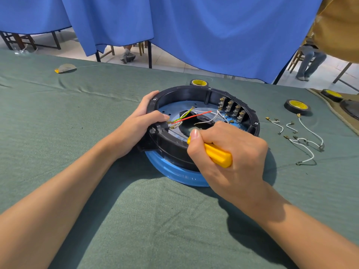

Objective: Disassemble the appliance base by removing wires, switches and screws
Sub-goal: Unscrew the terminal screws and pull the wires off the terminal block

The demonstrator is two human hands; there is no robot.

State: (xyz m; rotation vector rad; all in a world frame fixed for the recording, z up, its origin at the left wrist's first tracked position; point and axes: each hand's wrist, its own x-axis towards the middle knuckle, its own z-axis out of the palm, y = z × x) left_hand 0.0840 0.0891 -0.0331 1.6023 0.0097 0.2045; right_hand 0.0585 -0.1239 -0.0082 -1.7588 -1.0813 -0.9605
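The round appliance base (194, 92), black with a blue lower rim, lies open side up on the green cloth. Inside it run a red wire (194, 115), a green-yellow wire (183, 114) and white wires (208, 118). A row of switches (233, 109) sits along its far right wall. My left hand (141, 125) grips the base's left rim, thumb near the wire ends. My right hand (229, 152) is closed around a yellow-handled screwdriver (219, 155) over the base's near side; its tip is hidden.
Several loose white wires with brass terminals (299, 136) lie on the cloth right of the base. Tape rolls sit at the right (296, 106), far right (331, 94) and behind the base (199, 82). A blue curtain hangs past the table's far edge.
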